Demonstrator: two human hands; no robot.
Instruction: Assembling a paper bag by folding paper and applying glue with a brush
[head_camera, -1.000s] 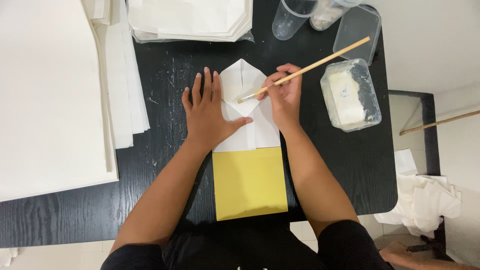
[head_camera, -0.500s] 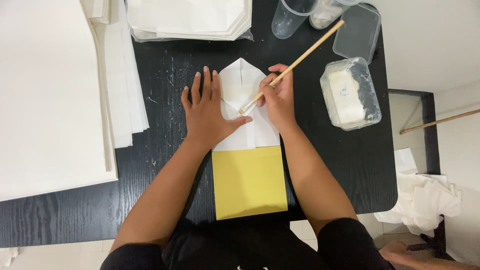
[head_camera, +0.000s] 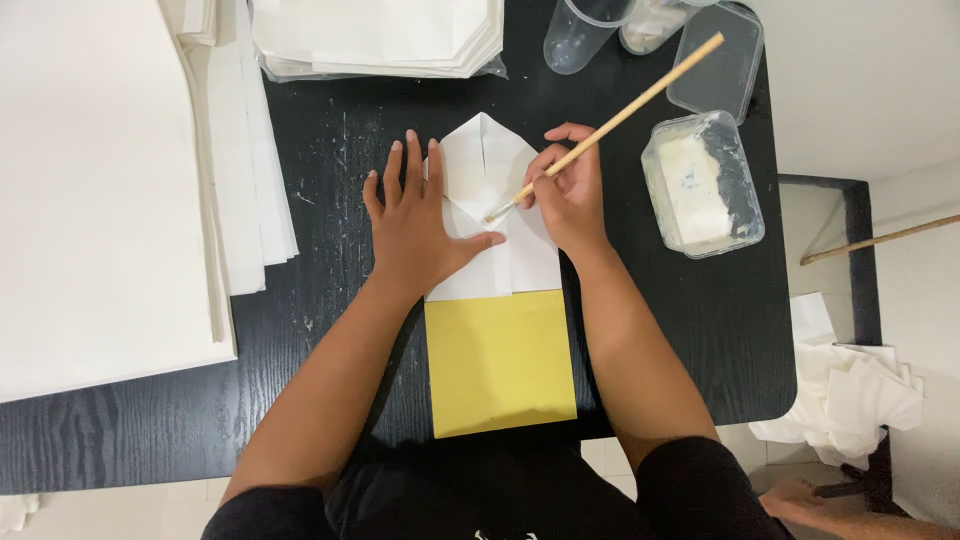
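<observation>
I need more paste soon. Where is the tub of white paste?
In the head view, the paste tub sits on the black table's right side, just right of the right hand, below an empty clear lid.

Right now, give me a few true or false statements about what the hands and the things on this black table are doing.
1. The right hand holds a wooden brush. True.
2. The left hand lies flat on the white folded paper. True.
3. The yellow sheet lies beyond the white paper, away from the person. False: it lies nearer the person.
4. The tub of white paste sits left of the left hand. False: it sits right of the right hand.
</observation>
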